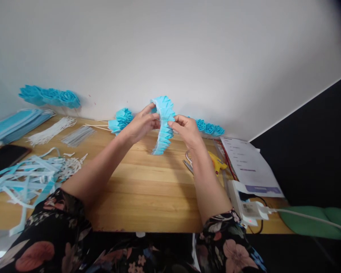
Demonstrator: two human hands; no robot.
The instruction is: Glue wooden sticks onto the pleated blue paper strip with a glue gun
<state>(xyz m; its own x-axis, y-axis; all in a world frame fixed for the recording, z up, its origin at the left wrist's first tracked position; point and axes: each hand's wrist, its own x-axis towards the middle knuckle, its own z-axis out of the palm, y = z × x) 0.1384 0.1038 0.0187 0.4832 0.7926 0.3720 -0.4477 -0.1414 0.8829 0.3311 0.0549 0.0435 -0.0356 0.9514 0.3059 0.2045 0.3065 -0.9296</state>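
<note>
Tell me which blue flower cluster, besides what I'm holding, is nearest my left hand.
The middle cluster, right beside your left hand. The left cluster sits well away from it, and the right cluster is past your right hand.

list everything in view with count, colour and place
pleated strip: one, light blue, between the hands
flowers: several, blue, along the wall
sticks: several, pale, by the middle flowers
flat stack: one, blue, far left
cords: many, white, left
thin strips: many, grey, beside cords
scraps: many, white and blue, near left
phone: one, dark, left edge
scissors: one pair, silver blades, partly hidden by right arm
glue gun: one, yellow, right
printed sheet: at least one, white, right
power strip: one, white, right
green object: one, right edge
table: one, wood-brown, beneath
wall: white, behind
sleeves: two, black floral, near edge
left hand: one, bare, strip's left
right hand: one, bare, strip's right
</note>
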